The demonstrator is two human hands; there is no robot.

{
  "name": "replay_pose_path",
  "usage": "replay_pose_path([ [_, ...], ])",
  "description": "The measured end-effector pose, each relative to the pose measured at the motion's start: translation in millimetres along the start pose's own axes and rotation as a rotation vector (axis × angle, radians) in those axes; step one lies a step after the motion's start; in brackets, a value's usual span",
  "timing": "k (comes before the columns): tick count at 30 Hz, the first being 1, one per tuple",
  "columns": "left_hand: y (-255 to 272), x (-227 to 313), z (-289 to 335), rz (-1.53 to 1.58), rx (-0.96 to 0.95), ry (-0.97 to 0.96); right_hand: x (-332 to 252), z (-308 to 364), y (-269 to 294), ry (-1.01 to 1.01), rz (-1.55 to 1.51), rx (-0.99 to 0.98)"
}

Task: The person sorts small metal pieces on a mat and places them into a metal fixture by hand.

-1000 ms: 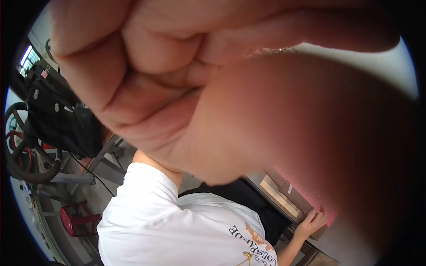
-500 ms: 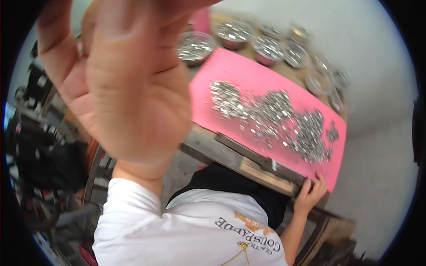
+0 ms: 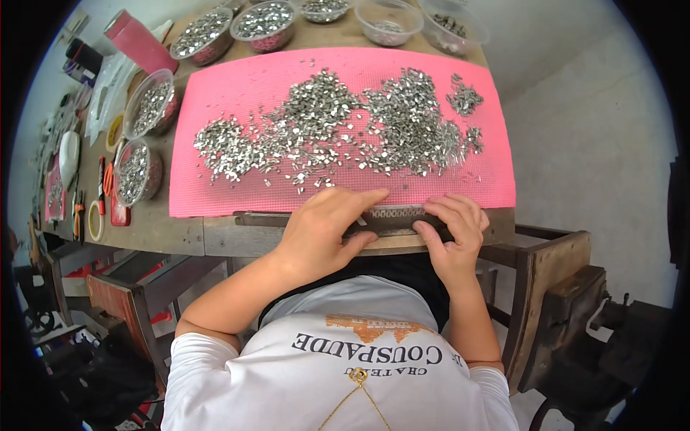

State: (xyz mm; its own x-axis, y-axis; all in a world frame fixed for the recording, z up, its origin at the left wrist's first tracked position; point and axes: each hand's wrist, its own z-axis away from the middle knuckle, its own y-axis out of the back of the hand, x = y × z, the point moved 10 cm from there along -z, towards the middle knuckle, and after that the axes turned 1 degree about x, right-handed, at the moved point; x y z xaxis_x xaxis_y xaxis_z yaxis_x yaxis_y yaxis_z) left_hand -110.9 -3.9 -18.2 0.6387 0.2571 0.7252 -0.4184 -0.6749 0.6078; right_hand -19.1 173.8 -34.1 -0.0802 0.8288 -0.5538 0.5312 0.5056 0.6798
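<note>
A dark metal bar [image 3: 262, 219] lies along the front edge of the table, with a row of small repeated slots or links [image 3: 397, 213] showing between my hands. My left hand [image 3: 321, 228] straddles the bar, thumb on the near side and index finger reaching over the far side. At the bar's right end, my right hand [image 3: 460, 226] curls its fingers over the far side with the thumb toward me. Just beyond both hands, a pink ribbed mat [image 3: 237, 192] carries spread heaps of small shiny metal pieces [image 3: 410, 122]. What lies under my palms is hidden.
Clear round tubs of metal pieces [image 3: 264, 25] line the back and left of the mat. A pink bottle [image 3: 140, 42] stands at the back left. Tape rolls [image 3: 95, 220] and pliers [image 3: 77, 214] lie at left. A dark vise-like fixture [image 3: 575, 320] is at lower right.
My left hand has come down from close in front of the camera to the metal bar. The right hand stays near the bar's right end. The view has turned and levelled.
</note>
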Motion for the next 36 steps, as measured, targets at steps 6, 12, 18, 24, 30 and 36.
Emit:
replay_pose_path([
  [6,-7.8,12.4,1.6,-0.132,0.175,-0.239,-13.8,-11.5,8.9,0.120,-0.101,0.034],
  [12,2.3,19.0,-4.9,-0.081,0.219,-0.293,-27.6,-27.5,26.5,0.271,0.021,0.040],
  [18,11.7,19.2,-10.1,-0.042,0.268,-0.340,-31.4,-43.9,26.9,0.344,-0.077,0.013],
  [24,18.5,7.6,-12.4,0.047,0.303,-0.274,-25.3,-66.0,24.3,0.235,-0.359,-0.030],
  [30,17.8,-25.0,-6.0,0.241,0.309,-0.069,3.6,-131.9,38.9,0.061,-0.134,0.121],
  [36,15.8,-24.2,-9.7,0.264,0.274,-0.039,53.4,-254.4,68.1,0.076,0.046,0.342],
])
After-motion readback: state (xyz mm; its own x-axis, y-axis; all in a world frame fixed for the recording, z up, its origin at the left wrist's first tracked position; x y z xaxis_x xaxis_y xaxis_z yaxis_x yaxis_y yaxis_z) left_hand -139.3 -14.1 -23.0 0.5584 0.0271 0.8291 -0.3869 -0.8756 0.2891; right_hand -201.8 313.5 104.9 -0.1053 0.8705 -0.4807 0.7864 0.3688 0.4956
